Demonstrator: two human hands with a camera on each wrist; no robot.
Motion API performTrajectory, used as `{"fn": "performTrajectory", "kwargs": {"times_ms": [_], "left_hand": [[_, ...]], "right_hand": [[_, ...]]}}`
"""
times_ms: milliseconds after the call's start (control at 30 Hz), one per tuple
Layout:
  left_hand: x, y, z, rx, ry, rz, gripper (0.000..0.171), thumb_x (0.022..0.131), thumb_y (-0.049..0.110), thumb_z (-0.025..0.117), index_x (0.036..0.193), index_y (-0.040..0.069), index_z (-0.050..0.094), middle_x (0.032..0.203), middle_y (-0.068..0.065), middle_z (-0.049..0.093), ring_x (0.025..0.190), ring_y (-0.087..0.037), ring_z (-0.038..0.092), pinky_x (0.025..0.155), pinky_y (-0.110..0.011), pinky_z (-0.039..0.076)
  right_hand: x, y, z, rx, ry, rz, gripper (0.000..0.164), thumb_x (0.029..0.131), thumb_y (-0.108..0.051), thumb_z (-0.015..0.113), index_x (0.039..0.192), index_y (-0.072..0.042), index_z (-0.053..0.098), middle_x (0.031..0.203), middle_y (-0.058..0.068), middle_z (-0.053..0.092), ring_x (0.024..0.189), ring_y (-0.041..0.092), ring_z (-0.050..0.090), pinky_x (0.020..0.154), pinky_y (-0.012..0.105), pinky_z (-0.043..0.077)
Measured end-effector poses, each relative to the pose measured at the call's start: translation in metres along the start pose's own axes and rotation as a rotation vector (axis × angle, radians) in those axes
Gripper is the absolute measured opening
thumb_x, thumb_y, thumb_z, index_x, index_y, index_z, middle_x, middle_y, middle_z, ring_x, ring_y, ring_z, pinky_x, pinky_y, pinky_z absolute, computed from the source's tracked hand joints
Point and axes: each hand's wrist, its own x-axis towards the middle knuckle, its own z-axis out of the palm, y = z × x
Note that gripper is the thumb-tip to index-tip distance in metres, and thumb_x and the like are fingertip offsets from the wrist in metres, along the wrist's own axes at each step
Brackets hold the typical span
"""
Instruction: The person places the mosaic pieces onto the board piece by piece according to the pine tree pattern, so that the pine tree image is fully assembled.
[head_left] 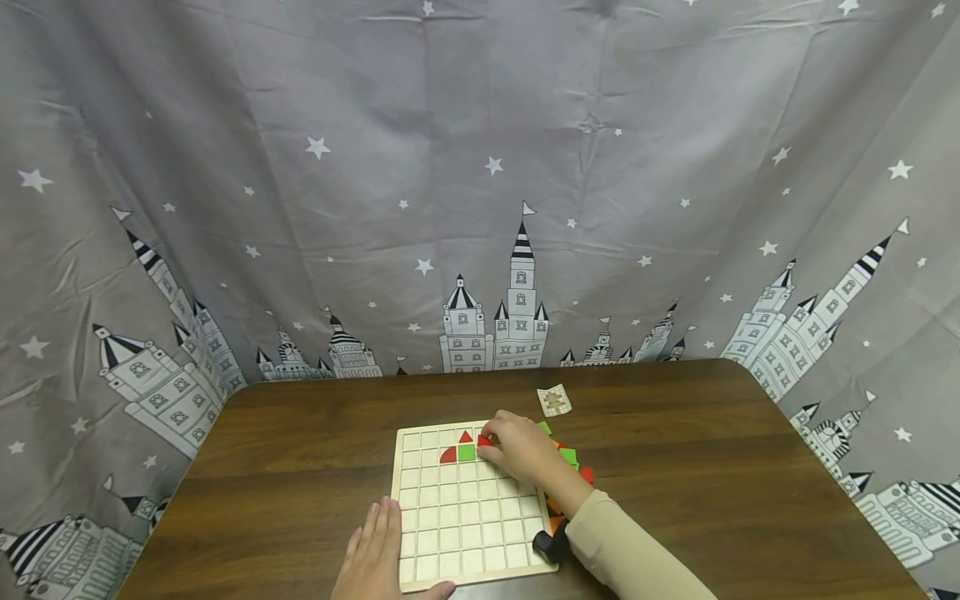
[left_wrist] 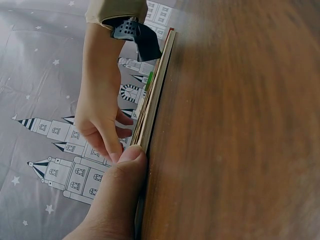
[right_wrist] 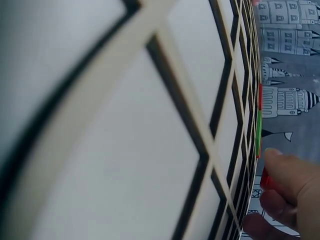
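Observation:
A pale wooden grid board [head_left: 459, 517] lies flat on the table. My right hand [head_left: 521, 450] is over its far right part, pinching a small red piece [right_wrist: 267, 180] between thumb and fingers. Just left of that, a green square [head_left: 467, 452] sits in a cell, with a red triangle [head_left: 466, 437] above it and a dark red quarter-circle [head_left: 448, 455] to its left. My left hand [head_left: 372, 550] rests along the board's left edge, fingers straight. Its thumb [left_wrist: 129, 162] touches the near edge.
Several green, red and orange pieces [head_left: 570, 457] lie right of the board, partly hidden by the right arm. Behind them is a small patterned card [head_left: 555, 400]. A black wrist camera [head_left: 551, 546] overlaps the board's near right corner. A grey curtain [head_left: 375, 208] hangs behind the brown table [head_left: 300, 467].

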Motion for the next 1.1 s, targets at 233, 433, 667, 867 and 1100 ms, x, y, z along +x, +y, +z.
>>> {"fn": "performTrajectory", "kwargs": {"times_ms": [233,433,667,867,1100], "left_hand": [[-0.0003,0.0005,-0.0017,-0.01,-0.018,-0.009,0.142,0.059,0.099,0.05,0.152,-0.007,0.03,0.16,-0.026,0.028,0.148,-0.045,0.027,0.116,-0.059,0.031],[-0.0001,-0.0012,0.0018,0.006,0.023,0.007,0.141,0.059,0.099,0.049,0.151,-0.007,0.032,0.159,-0.025,0.03,0.147,-0.044,0.03,0.114,-0.059,0.033],[-0.0002,-0.002,0.0039,0.016,0.054,0.017,0.14,0.059,0.099,0.05,0.15,-0.006,0.035,0.158,-0.025,0.032,0.146,-0.043,0.032,0.113,-0.059,0.035],[0.0002,-0.0023,0.0053,0.017,0.062,0.019,0.14,0.059,0.098,0.051,0.149,-0.006,0.035,0.158,-0.024,0.033,0.145,-0.043,0.033,0.113,-0.058,0.035],[0.0007,-0.0017,0.0046,0.01,0.036,0.006,0.141,0.058,0.099,0.05,0.15,-0.007,0.033,0.159,-0.025,0.031,0.146,-0.044,0.031,0.113,-0.059,0.034]], "right_hand": [[0.0019,0.0011,0.0023,-0.035,-0.024,-0.012,0.018,0.089,-0.036,0.074,0.096,-0.02,0.074,0.089,-0.007,0.061,0.076,0.011,0.06,0.065,0.028,0.049],[0.0025,0.0017,0.0032,-0.03,-0.037,-0.031,0.016,0.089,-0.036,0.073,0.096,-0.022,0.075,0.091,-0.008,0.064,0.083,0.012,0.063,0.07,0.03,0.053],[0.0023,0.0044,0.0051,0.033,-0.027,-0.019,0.017,0.088,-0.035,0.075,0.098,-0.021,0.076,0.09,-0.01,0.065,0.085,0.011,0.065,0.073,0.029,0.053],[0.0026,0.0049,0.0047,0.058,-0.033,-0.014,0.014,0.088,-0.034,0.075,0.096,-0.022,0.076,0.091,-0.01,0.066,0.086,0.011,0.065,0.074,0.029,0.053],[0.0024,0.0052,0.0045,0.073,-0.046,-0.015,0.013,0.089,-0.033,0.075,0.094,-0.022,0.077,0.091,-0.011,0.066,0.087,0.011,0.065,0.075,0.03,0.053]]}}
